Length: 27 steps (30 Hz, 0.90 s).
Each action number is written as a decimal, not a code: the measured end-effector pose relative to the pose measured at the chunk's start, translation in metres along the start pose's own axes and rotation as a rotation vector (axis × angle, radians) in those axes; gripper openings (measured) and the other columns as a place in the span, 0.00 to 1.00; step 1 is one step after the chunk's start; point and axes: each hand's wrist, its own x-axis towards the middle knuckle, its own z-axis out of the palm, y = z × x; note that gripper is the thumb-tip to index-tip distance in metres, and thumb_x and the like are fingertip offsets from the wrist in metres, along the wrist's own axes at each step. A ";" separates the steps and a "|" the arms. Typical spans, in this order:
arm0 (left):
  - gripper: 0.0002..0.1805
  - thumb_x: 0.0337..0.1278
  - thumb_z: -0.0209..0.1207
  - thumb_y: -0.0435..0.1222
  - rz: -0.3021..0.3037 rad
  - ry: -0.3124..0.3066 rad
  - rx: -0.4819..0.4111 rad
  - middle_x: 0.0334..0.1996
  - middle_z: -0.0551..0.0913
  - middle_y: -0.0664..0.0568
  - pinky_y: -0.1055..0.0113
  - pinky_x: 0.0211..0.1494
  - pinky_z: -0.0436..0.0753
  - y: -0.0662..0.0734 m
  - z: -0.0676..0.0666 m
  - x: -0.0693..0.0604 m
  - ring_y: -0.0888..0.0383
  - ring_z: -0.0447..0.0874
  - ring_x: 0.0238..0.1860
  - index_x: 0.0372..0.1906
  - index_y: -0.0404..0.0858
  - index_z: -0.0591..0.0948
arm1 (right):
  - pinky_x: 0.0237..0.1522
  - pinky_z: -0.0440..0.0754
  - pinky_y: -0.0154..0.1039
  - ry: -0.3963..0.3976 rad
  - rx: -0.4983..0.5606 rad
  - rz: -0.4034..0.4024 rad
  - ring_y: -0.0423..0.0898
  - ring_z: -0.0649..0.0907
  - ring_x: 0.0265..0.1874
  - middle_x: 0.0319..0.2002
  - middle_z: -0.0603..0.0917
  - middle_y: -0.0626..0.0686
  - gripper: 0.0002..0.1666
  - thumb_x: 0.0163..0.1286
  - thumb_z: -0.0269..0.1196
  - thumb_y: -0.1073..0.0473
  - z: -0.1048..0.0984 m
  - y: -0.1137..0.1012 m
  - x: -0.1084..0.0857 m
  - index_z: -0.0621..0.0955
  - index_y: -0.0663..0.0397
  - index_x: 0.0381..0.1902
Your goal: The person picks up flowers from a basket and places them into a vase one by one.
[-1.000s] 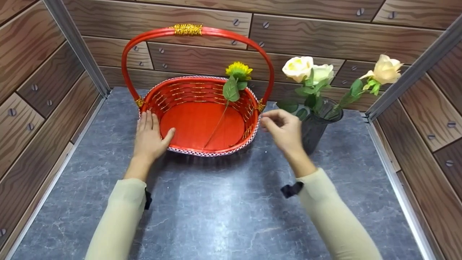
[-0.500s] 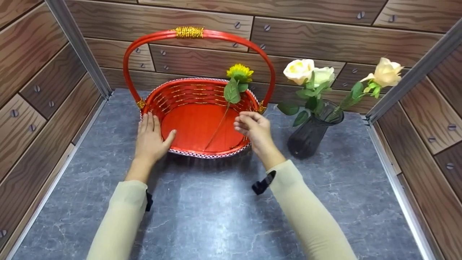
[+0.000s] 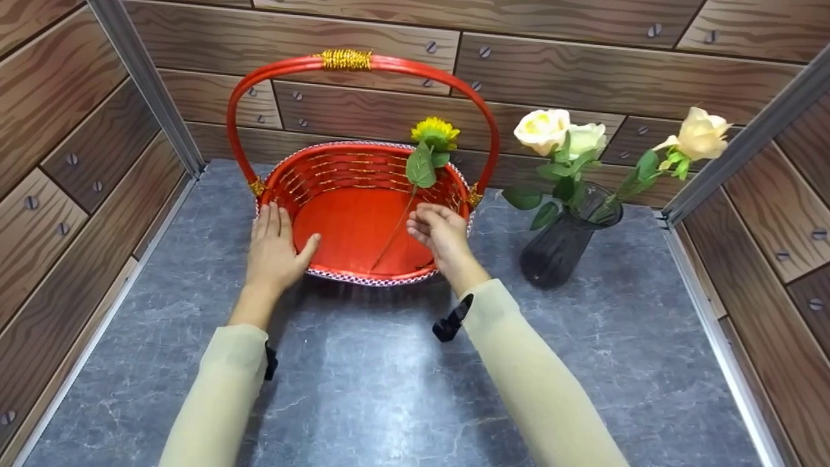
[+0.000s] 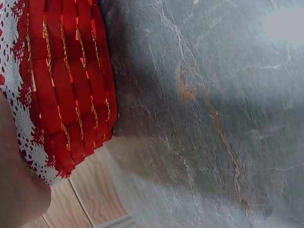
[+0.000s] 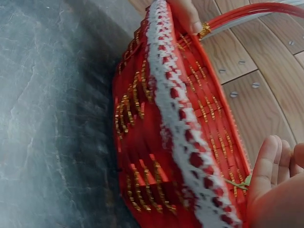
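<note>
A red woven basket (image 3: pixel 369 280) with a tall arched handle (image 3: pixel 347 60) and a lace-trimmed rim stands on the grey marbled table. A yellow flower (image 3: pixel 436 133) leans in its right side, its thin stem (image 3: pixel 394 237) slanting down across the red floor. My left hand (image 3: pixel 275 253) rests on the basket's left rim with fingers straight. Over the basket's right side, my right hand (image 3: pixel 447 243) hovers close to the stem, fingers loosely bent. The right wrist view shows those fingers (image 5: pixel 266 164) beside a bit of green stem, apparently not gripping it.
To the right of the basket, a dark glass vase (image 3: pixel 554 253) holds a white rose (image 3: pixel 542 131), a pale greenish rose (image 3: pixel 586 140) and a peach rose (image 3: pixel 700 134). Wood-patterned walls (image 3: pixel 583 71) with metal corner posts (image 3: pixel 146 78) enclose the table on three sides.
My right hand has moved left from beside the vase, across the basket's right rim, to near the flower stem. The left hand has stayed on the rim.
</note>
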 end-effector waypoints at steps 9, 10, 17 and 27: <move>0.50 0.69 0.45 0.62 -0.001 -0.018 0.002 0.77 0.48 0.29 0.45 0.80 0.42 0.001 -0.004 0.002 0.37 0.39 0.79 0.75 0.22 0.53 | 0.39 0.87 0.36 0.019 -0.006 0.017 0.46 0.86 0.31 0.39 0.85 0.61 0.12 0.73 0.57 0.70 0.001 0.005 0.010 0.77 0.69 0.52; 0.50 0.69 0.45 0.62 -0.003 -0.016 0.001 0.77 0.48 0.29 0.45 0.80 0.42 0.001 -0.004 0.002 0.37 0.39 0.79 0.75 0.22 0.53 | 0.39 0.87 0.36 0.022 -0.003 0.029 0.46 0.86 0.31 0.39 0.85 0.61 0.11 0.73 0.57 0.69 0.002 0.005 0.011 0.77 0.67 0.51; 0.51 0.69 0.44 0.62 -0.004 -0.029 0.003 0.77 0.48 0.29 0.45 0.80 0.41 0.000 -0.004 0.002 0.37 0.38 0.79 0.75 0.22 0.52 | 0.47 0.86 0.39 0.040 0.090 0.127 0.46 0.85 0.34 0.34 0.85 0.53 0.12 0.72 0.60 0.65 -0.001 0.004 0.023 0.79 0.62 0.51; 0.50 0.69 0.45 0.61 -0.002 -0.004 0.015 0.76 0.50 0.28 0.46 0.80 0.42 0.001 -0.001 0.000 0.36 0.41 0.79 0.74 0.22 0.55 | 0.60 0.80 0.44 0.065 0.213 0.216 0.48 0.84 0.37 0.34 0.84 0.54 0.21 0.72 0.61 0.63 -0.001 0.009 0.033 0.77 0.63 0.61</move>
